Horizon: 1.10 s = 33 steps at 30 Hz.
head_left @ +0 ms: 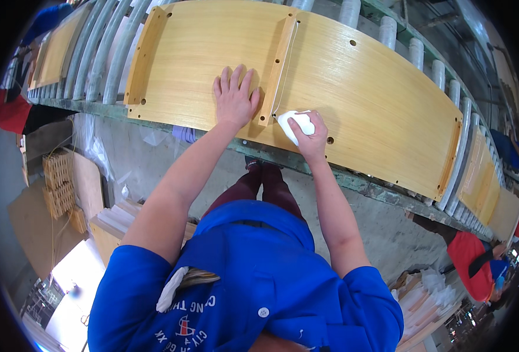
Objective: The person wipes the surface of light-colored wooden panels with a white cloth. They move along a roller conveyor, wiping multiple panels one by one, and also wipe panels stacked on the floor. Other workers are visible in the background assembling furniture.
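A large yellow wooden panel point(365, 100) lies flat on a roller conveyor in front of me. Two raised wooden battens run across it, one at its left end point(145, 56) and one near the middle point(278, 70). My left hand point(235, 97) rests flat on the panel, fingers spread, just left of the middle batten. My right hand point(311, 136) grips a white cloth pad point(294, 122) and presses it on the panel just right of that batten's near end. Small drilled holes dot the panel.
Grey conveyor rollers point(104, 50) carry more yellow panels to the left point(57, 50) and right point(485, 182). A person in red point(473, 264) stands at the right. Stacked wooden parts point(63, 185) and boards point(426, 305) sit on the floor below.
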{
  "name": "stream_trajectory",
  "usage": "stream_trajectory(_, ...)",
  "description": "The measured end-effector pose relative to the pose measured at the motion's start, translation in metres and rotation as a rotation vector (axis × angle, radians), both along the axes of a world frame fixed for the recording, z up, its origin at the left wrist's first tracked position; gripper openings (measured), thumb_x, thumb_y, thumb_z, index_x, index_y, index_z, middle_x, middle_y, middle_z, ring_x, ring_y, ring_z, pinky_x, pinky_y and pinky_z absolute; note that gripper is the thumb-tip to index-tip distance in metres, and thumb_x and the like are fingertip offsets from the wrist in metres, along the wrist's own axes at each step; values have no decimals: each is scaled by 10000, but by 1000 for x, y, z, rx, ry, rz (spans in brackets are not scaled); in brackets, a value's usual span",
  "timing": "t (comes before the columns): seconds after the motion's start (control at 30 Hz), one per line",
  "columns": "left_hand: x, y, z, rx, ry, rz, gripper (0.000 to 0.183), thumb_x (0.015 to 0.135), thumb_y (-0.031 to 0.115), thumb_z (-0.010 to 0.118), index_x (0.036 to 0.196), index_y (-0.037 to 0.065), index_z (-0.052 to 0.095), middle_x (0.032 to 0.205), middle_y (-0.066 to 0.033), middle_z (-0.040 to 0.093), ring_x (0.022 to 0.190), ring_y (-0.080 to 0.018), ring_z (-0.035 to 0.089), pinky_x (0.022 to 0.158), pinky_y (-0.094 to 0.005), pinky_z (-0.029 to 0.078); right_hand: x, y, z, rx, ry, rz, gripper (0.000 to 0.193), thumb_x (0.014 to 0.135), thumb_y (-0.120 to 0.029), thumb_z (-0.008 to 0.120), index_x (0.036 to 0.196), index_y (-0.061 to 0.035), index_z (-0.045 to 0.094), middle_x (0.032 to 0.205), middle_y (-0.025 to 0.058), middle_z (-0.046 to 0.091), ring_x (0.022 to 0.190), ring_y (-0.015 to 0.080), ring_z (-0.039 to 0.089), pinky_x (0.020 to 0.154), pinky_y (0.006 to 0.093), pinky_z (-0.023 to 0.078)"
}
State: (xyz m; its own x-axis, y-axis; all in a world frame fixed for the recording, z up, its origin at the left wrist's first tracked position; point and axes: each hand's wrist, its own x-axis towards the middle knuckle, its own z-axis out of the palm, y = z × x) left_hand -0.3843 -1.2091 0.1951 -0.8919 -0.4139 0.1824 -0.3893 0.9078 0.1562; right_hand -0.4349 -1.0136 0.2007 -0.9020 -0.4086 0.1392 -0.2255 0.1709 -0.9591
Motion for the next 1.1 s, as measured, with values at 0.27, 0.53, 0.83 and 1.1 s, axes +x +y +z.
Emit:
stream_trajectory(0.27,-3,1,1,-2,-12,3,503,865,357,517,1321,159,442,1381,-93,373,1312,-359,261,1074,-521,172,-2,5,3,17,-14,55,173,717,-119,742,809,-32,624,724,89,549,680,211,532,616,309,420)
stream_trajectory(0.53,3,-5,1,32,-33,25,513,873,397,467,1325,156,441,1405,-105,364,1332,-366,245,1087,-533,149,12,17,21,134,77,345,185,709,-111,743,857,-58,645,811,94,595,748,246,581,648,342,471)
stream_trajectory(0.83,10,-10,12,202,33,25,504,852,380,484,1297,143,466,1380,-110,393,1326,-353,261,1086,-530,164,-12,-23,90,-858,-1314,403,760,827,-119,567,1440,-338,174,1452,162,269,1060,344,559,424,244,474)
stream_trajectory(1.1,28,-103,9,385,188,-305,392,819,321,539,1154,122,578,1281,-115,482,1249,-316,376,1070,-482,234,-30,-190,111,-569,-1331,617,557,771,-30,527,1281,-227,424,1294,185,407,870,290,500,388,204,400)
